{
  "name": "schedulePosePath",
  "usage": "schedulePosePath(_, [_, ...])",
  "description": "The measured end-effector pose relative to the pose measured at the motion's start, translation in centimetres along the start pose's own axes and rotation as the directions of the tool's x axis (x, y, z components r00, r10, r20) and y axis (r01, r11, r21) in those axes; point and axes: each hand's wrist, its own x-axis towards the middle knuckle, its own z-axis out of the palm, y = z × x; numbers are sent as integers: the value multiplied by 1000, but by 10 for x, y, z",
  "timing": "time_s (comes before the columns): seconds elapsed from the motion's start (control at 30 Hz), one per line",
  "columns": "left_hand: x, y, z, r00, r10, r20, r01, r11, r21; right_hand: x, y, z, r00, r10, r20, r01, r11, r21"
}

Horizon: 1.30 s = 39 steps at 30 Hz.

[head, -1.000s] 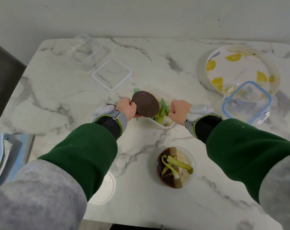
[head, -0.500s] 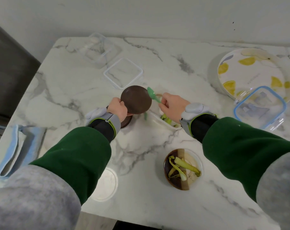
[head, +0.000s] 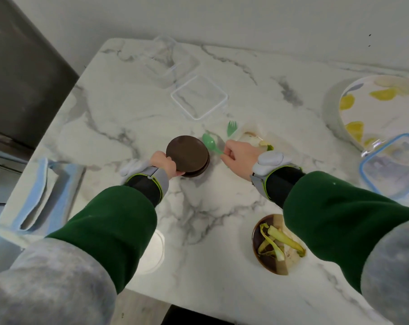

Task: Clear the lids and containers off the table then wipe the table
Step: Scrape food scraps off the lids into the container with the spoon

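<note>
Stood over a marble worktop (head: 119, 102) with both arms in green sleeves stretched forward. Gripped a dark brown round lid (head: 187, 152) at its near left rim with the left hand (head: 163, 163), with fingers curled round the edge. Held it level over a second brown disc (head: 202, 170) near the middle of the worktop; could not tell whether touching or just above. Pinched a pale green spoon (head: 209, 141) by its handle with the right hand (head: 239, 156), with the bowl end turned left and just beside the brown lid. Saw a green fork (head: 231, 127) just behind that hand, with tines pointing away; could not tell whether gripped too. Made out a clear tub (head: 252, 138) with food scraps behind the right wrist, mostly hidden. Noted a clear square lid (head: 200, 97) with a white rim lying flat beyond the spoon, and a clear box (head: 166, 62) further back near the wall. Found a large lemon-patterned plate (head: 374, 106) at the far right, with a blue-rimmed container (head: 393, 167) resting against its near edge. Spotted a brown dish (head: 257, 240) of vegetable peelings under the right forearm, a round white lid (head: 155, 252) at the near edge beside the left sleeve, and a folded blue cloth (head: 39, 195) at the worktop's left edge.
</note>
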Motion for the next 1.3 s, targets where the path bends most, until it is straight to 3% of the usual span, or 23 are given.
schedulePosePath(0.23, [13, -4, -3, 997, -72, 32, 71, 997, 25, 6, 0, 3, 1000, 17, -14, -17, 1000, -19])
schedulePosePath(0.67, [29, -11, -6, 1000, -11, 29, 1, 941, 339, 4, -15, 12, 998, 52, 29, -53, 997, 57])
schedulePosePath(0.8, [26, -5, -7, 995, 86, -48, -43, 819, 572, -4, -13, 7, 998, 66, 1, -66, 995, 76])
schedulePosePath(0.87, [23, -2, -4, 986, 122, -110, -38, 822, 569, -9, -10, 3, 998, 68, 8, -69, 994, 83])
schedulePosePath(0.97, [7, 4, 12, 967, 230, -109, -155, 871, 466, -17, -3, -2, 998, 63, 1, -62, 995, 82])
schedulePosePath(1.07, [-23, 4, 37, 951, 303, 59, -298, 852, 431, -26, 9, -7, 998, 51, -42, -48, 997, 63])
schedulePosePath(1.17, [-49, -7, 60, 911, 102, 399, -295, 836, 462, -36, 24, -12, 994, 22, -107, -17, 999, 43])
schedulePosePath(1.3, [-75, -31, 92, 790, -118, 602, -283, 801, 528, -48, 50, -17, 989, -43, -140, 35, 998, -61])
